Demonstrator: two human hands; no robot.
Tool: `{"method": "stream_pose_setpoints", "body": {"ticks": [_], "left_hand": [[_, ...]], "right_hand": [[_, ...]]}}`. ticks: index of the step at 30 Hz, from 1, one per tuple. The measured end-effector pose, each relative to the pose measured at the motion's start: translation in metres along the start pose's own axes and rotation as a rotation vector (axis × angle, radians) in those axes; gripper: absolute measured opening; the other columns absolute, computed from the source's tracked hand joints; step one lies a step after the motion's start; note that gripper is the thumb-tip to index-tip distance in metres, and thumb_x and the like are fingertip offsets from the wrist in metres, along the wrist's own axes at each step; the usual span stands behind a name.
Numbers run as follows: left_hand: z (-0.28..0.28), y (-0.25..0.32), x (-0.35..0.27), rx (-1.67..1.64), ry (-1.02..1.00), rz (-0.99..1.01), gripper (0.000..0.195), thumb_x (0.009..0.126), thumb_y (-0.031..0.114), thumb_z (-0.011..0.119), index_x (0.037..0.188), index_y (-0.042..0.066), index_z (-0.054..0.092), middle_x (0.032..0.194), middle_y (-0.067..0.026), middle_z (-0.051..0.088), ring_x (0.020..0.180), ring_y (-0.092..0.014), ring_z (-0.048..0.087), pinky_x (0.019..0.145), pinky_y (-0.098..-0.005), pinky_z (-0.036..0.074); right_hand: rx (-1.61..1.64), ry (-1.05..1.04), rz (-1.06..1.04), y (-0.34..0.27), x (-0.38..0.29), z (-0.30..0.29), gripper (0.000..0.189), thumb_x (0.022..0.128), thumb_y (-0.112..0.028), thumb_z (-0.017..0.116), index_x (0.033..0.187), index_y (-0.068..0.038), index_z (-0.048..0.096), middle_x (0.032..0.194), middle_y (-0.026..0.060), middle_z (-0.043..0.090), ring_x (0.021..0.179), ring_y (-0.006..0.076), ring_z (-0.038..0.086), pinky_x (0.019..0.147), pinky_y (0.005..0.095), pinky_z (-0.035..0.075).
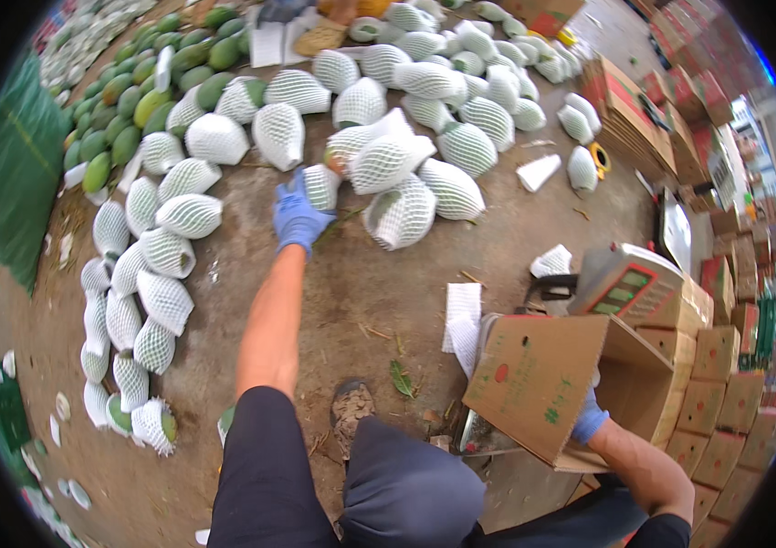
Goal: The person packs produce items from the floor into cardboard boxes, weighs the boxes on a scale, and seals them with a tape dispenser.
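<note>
My left hand [300, 214], in a blue glove, reaches forward to the floor and grips a mango in a white foam net [321, 187]. Beside that fruit several more netted mangoes [381, 164] lie heaped on one another. My right hand [589, 416], gloved in blue too, is inside an open cardboard carton [538, 377]. The carton's wall hides its fingers, so I cannot tell what they hold; a bit of white shows just above them. The carton tilts against a weighing scale [624, 281] with a display.
Bare green mangoes [124, 113] are piled at the far left, near a green sack [15, 171]. Netted mangoes [145, 301] line the left floor. Flattened cartons [627, 116] and stacked boxes [710, 397] stand right. Another person's shoe [320, 38] shows at the top.
</note>
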State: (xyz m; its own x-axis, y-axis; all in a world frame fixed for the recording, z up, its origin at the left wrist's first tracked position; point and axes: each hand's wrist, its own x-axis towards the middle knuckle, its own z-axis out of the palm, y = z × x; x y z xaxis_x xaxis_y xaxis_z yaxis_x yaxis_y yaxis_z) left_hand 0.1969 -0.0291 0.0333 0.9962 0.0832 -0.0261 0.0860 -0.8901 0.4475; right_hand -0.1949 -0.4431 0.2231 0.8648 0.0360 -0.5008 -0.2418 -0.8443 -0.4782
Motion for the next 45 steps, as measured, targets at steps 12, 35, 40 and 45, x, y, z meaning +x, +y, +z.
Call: {"method": "stream_pose_setpoints", "body": {"ticks": [12, 35, 40, 45], "left_hand": [[-0.227, 0.159, -0.173, -1.343, -0.355, 0.415, 0.088, 0.085, 0.011, 0.082, 0.160, 0.003, 0.037, 0.148, -0.0143, 0.058, 0.130, -0.026, 0.062, 0.108, -0.0391, 0.055], [-0.068, 0.051, -0.064, -0.132, 0.041, 0.296, 0.110, 0.073, 0.056, 0.090, 0.157, 0.002, 0.043, 0.149, -0.0249, 0.048, 0.138, -0.040, 0.048, 0.115, -0.0483, 0.042], [-0.009, 0.126, 0.020, 0.003, -0.024, 0.238, 0.120, 0.068, 0.055, 0.092, 0.162, 0.009, 0.034, 0.154, -0.0248, 0.045, 0.145, -0.042, 0.043, 0.119, -0.0509, 0.039], [0.025, 0.117, 0.052, -0.047, 0.032, 0.188, 0.108, 0.066, 0.050, 0.095, 0.154, 0.010, 0.047, 0.147, -0.0220, 0.055, 0.133, -0.040, 0.056, 0.111, -0.0477, 0.048]], "right_hand": [[-0.252, 0.237, 0.098, -0.065, -0.020, -0.083, 0.082, 0.089, -0.038, 0.079, 0.151, 0.000, 0.043, 0.139, 0.0293, 0.055, 0.125, 0.0425, 0.060, 0.108, 0.0496, 0.049], [-0.571, 0.095, 0.267, 0.028, -0.039, -0.052, 0.101, 0.087, -0.056, 0.074, 0.150, 0.012, 0.035, 0.138, 0.0326, 0.051, 0.121, 0.0480, 0.059, 0.101, 0.0508, 0.052], [-0.563, 0.070, 0.365, 0.026, -0.043, -0.049, 0.110, 0.089, -0.057, 0.072, 0.156, 0.016, 0.025, 0.151, 0.0374, 0.038, 0.132, 0.0476, 0.051, 0.111, 0.0490, 0.046], [-0.498, 0.087, 0.326, 0.023, -0.039, -0.050, 0.110, 0.090, -0.059, 0.072, 0.156, 0.015, 0.024, 0.155, 0.0391, 0.035, 0.137, 0.0514, 0.046, 0.116, 0.0502, 0.041]]}}
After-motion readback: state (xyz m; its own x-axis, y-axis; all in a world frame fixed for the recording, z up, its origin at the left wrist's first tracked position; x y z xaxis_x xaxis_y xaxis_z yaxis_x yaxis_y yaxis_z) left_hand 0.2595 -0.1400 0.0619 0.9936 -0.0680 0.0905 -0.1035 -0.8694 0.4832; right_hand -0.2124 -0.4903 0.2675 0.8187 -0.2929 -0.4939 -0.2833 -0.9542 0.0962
